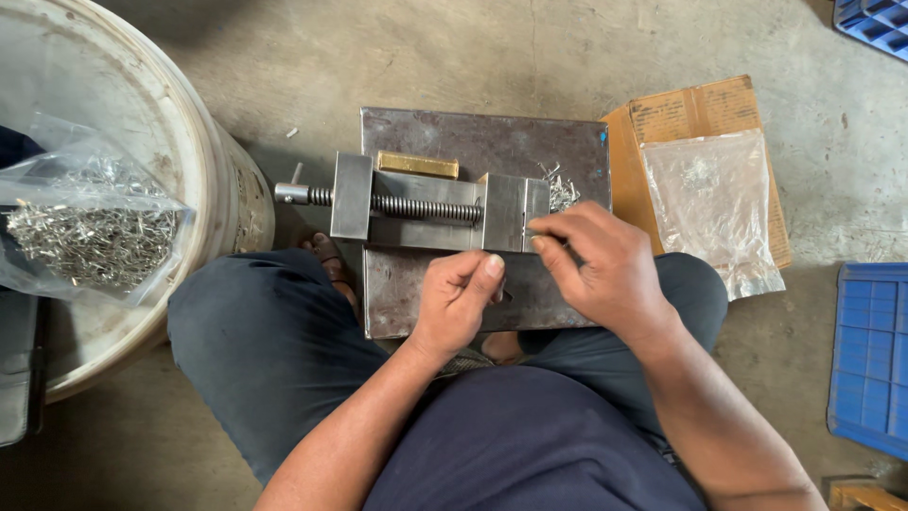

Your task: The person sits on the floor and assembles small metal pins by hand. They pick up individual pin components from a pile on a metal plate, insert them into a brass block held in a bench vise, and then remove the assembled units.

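A small steel vise point(430, 203) with a threaded screw lies on a grey metal plate point(473, 142) on the floor between my knees. My right hand point(601, 265) pinches something tiny at the vise's right jaw; the piece itself is too small to make out. My left hand point(459, 298) is curled just below the vise's movable jaw, fingers closed; whether it holds anything is hidden. A brass-coloured bar point(418, 165) rests behind the vise. A little heap of thin metal pins point(562, 189) lies on the plate beside the right jaw.
A white bucket point(203, 142) stands at the left with a clear bag of metal pins point(90, 232) on it. A clear plastic bag point(711, 203) lies on brown cardboard point(695, 109) at the right. Blue plastic crates sit at the right edge point(870, 355) and the top right corner point(875, 24).
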